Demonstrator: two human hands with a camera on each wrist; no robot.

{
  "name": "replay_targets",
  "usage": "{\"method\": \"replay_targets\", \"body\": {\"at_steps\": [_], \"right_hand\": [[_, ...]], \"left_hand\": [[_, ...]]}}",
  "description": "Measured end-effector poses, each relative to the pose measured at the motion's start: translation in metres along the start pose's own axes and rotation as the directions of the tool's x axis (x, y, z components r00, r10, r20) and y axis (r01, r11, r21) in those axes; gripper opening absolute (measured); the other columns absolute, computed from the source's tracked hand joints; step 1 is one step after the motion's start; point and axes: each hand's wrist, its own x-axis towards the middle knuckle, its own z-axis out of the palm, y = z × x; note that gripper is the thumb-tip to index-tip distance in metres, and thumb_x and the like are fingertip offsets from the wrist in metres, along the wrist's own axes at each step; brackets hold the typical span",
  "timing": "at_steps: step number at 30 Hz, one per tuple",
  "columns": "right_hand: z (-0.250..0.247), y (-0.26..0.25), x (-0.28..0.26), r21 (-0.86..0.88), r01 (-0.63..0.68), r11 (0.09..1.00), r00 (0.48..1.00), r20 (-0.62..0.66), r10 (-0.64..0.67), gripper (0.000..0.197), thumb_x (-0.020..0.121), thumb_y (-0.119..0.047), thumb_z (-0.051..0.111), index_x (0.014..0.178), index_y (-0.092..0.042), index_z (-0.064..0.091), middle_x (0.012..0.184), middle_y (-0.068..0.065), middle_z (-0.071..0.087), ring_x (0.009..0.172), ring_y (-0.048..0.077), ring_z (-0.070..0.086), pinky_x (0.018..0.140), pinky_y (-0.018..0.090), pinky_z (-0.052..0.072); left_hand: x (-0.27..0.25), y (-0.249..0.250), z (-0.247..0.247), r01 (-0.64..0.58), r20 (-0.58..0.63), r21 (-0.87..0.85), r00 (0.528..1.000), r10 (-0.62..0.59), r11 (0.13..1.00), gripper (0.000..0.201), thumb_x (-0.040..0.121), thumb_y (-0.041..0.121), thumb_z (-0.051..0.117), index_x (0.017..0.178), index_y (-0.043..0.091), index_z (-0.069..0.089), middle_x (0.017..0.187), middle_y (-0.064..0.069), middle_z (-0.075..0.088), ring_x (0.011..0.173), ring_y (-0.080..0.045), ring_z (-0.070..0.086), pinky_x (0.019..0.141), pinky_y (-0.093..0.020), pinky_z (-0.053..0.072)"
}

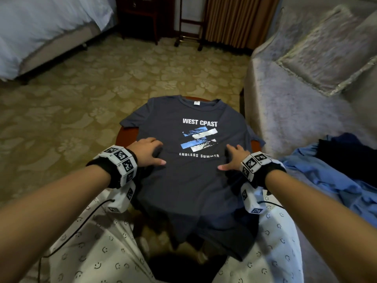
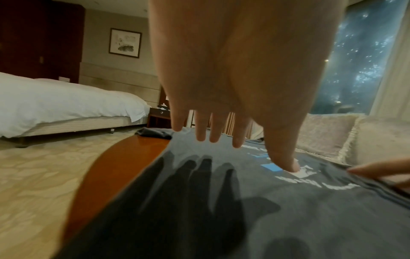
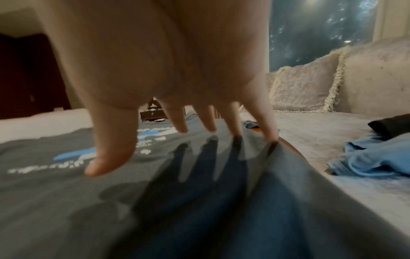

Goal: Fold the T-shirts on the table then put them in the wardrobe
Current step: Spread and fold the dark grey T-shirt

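A dark grey T-shirt [image 1: 189, 180] with a white and blue print lies face up, spread over a small round wooden table [image 1: 127, 133], collar at the far side, hem hanging off the near edge. My left hand [image 1: 148, 152] lies flat on the shirt's left side, fingers spread and straight [image 2: 224, 136]. On the shirt's right side my right hand [image 1: 232, 158] rests with fingers spread [image 3: 199, 126], the outer fingertips touching the cloth near the table's edge. Neither hand grips the fabric [image 3: 155, 201].
A grey sofa [image 1: 295, 94] with a cushion [image 1: 330, 58] stands at the right; a light blue garment [image 1: 334, 184] and a dark one [image 1: 346, 146] lie crumpled on its seat. A white bed [image 1: 40, 31] is at the far left, a dark nightstand [image 1: 142, 17] behind. Patterned carpet surrounds the table.
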Motion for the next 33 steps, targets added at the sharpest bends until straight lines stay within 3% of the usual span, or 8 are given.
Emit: {"method": "replay_targets", "body": {"at_steps": [5,10,14,18,23,26,30,33], "right_hand": [[-0.008,0.011,0.005,0.105,-0.011,0.994,0.995,-0.096,0.021,0.066,0.088,-0.044,0.062,0.139,-0.008,0.041,0.143,0.013,0.044,0.13,0.029,0.043,0.105,0.034,0.038],[-0.028,0.044,0.026,0.404,-0.178,0.897,0.928,-0.235,0.29,0.049,0.09,-0.036,0.061,0.125,-0.004,0.054,0.125,0.018,0.057,0.113,0.033,0.055,0.084,0.033,0.044],[-0.035,0.065,0.035,0.628,-0.235,0.741,0.908,-0.13,0.398,0.035,0.085,-0.036,0.062,0.098,-0.004,0.059,0.092,0.017,0.061,0.083,0.031,0.059,0.081,0.039,0.05],[-0.033,0.081,0.066,0.785,-0.247,0.568,0.899,-0.032,0.436,0.037,0.07,-0.05,0.067,0.071,-0.013,0.061,0.095,0.018,0.07,0.086,0.036,0.066,0.083,0.044,0.055],[-0.038,0.067,0.078,0.939,-0.226,0.26,0.925,0.122,0.36,0.034,0.09,-0.029,0.063,0.108,-0.001,0.06,0.084,0.008,0.061,0.084,0.021,0.064,0.09,0.035,0.05],[-0.041,0.062,0.088,0.962,-0.23,0.149,0.94,0.18,0.289,0.032,0.089,-0.037,0.061,0.086,-0.007,0.055,0.085,0.007,0.06,0.064,0.013,0.066,0.064,0.029,0.057],[-0.041,0.066,0.109,0.981,-0.188,0.051,0.954,0.17,0.246,0.043,0.09,-0.043,0.057,0.112,-0.006,0.061,0.111,0.014,0.066,0.107,0.032,0.062,0.1,0.045,0.046],[-0.038,0.082,0.13,0.982,-0.173,0.072,0.933,0.14,0.331,0.032,0.09,-0.036,0.057,0.097,-0.006,0.064,0.106,0.015,0.068,0.105,0.033,0.063,0.101,0.047,0.045]], "left_hand": [[0.023,0.043,0.002,-0.023,0.045,0.027,0.999,0.022,0.999,0.071,0.088,0.055,0.054,0.147,0.026,0.026,0.155,-0.003,0.018,0.144,-0.023,0.017,0.112,-0.053,0.018],[0.058,0.065,-0.001,-0.022,0.123,0.033,0.992,0.018,0.999,0.091,0.081,0.061,0.058,0.151,0.033,0.007,0.16,0.0,-0.006,0.147,-0.025,-0.004,0.111,-0.061,0.008],[0.081,0.076,0.001,-0.021,0.18,0.061,0.984,0.01,0.998,0.105,0.075,0.064,0.064,0.15,0.037,-0.004,0.158,-0.001,-0.019,0.145,-0.028,-0.015,0.109,-0.067,0.004],[0.097,0.091,0.006,-0.015,0.231,0.047,0.973,0.004,0.999,0.114,0.07,0.064,0.069,0.149,0.038,-0.009,0.156,-0.001,-0.026,0.143,-0.03,-0.021,0.105,-0.073,0.005],[0.112,0.101,0.01,-0.002,0.274,0.053,0.962,-0.012,0.999,0.122,0.063,0.066,0.072,0.148,0.041,-0.013,0.153,-0.002,-0.032,0.141,-0.033,-0.028,0.1,-0.077,0.005],[0.117,0.104,0.012,-0.007,0.279,0.059,0.96,-0.01,0.998,0.125,0.061,0.067,0.072,0.147,0.041,-0.015,0.152,-0.003,-0.035,0.14,-0.034,-0.029,0.099,-0.078,0.005],[0.121,0.107,0.015,-0.016,0.27,0.055,0.963,0.0,0.998,0.126,0.06,0.067,0.073,0.146,0.042,-0.015,0.151,-0.003,-0.036,0.139,-0.035,-0.031,0.097,-0.079,0.004],[0.12,0.109,0.019,-0.032,0.261,0.05,0.965,0.018,0.998,0.125,0.06,0.068,0.072,0.147,0.042,-0.015,0.151,-0.003,-0.035,0.139,-0.035,-0.031,0.097,-0.078,0.002]]}}
